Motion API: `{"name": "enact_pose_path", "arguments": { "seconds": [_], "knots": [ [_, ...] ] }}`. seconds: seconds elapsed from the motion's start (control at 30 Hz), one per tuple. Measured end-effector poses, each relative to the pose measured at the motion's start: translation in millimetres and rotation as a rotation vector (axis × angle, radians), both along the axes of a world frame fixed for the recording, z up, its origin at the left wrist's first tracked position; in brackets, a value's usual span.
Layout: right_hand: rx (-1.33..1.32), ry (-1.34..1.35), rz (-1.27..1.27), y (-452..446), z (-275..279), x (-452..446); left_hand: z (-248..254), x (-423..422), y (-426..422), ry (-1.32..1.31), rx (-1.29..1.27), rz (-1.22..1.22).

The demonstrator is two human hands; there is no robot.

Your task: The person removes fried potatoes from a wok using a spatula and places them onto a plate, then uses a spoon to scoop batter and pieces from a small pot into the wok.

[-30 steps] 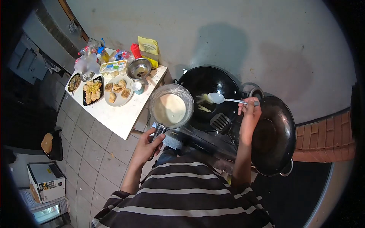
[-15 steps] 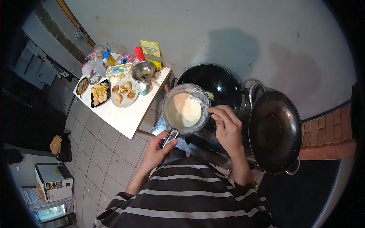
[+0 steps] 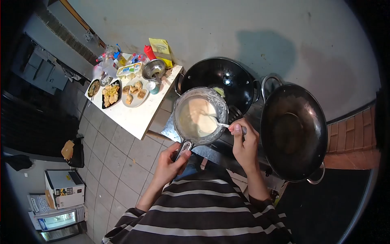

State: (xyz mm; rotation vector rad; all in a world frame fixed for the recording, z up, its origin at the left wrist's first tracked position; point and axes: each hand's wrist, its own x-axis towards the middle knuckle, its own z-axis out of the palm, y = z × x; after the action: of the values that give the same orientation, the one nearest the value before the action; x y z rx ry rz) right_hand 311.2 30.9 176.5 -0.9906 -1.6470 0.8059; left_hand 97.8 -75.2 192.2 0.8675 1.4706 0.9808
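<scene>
My left hand (image 3: 172, 162) is closed round the handle of a metal saucepan (image 3: 178, 122) that holds creamy pale batter (image 3: 199, 116). Between the fingers of my right hand (image 3: 245, 142) is the handle of a spoon (image 3: 222, 124), whose bowl end is down in the batter. Behind the saucepan sits a black wok (image 3: 215, 69) with some pale yellowish food (image 3: 219, 92) in it. A slotted spatula (image 3: 234, 114) lies in this wok, partly hidden by the saucepan and my right hand.
A second, larger wok (image 3: 294, 130) stands at the right. On the left, a white table (image 3: 134, 120) bears plates of fried food (image 3: 135, 92), a steel bowl (image 3: 153, 70), a red bottle (image 3: 149, 52) and a yellow packet (image 3: 161, 51). Brickwork (image 3: 351, 131) borders the right side.
My right hand has brought the spoon from over the wok into the saucepan, and its bowl has sunk into the batter. The saucepan has moved right in the view.
</scene>
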Motion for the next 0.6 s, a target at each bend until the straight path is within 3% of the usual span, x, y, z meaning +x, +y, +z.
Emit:
{"name": "enact_pose_path", "arguments": {
  "seconds": [0.23, 0.6],
  "knots": [
    [-0.307, 0.253, 0.039, -21.5, -26.8, 6.2, -5.9, 19.0, -11.9, 0.03, 0.013, 0.018],
    [-0.399, 0.453, 0.098, -26.6, -23.2, 3.2, -12.9, 18.2, -7.6, -0.004, 0.04, -0.03]
  ]
}}
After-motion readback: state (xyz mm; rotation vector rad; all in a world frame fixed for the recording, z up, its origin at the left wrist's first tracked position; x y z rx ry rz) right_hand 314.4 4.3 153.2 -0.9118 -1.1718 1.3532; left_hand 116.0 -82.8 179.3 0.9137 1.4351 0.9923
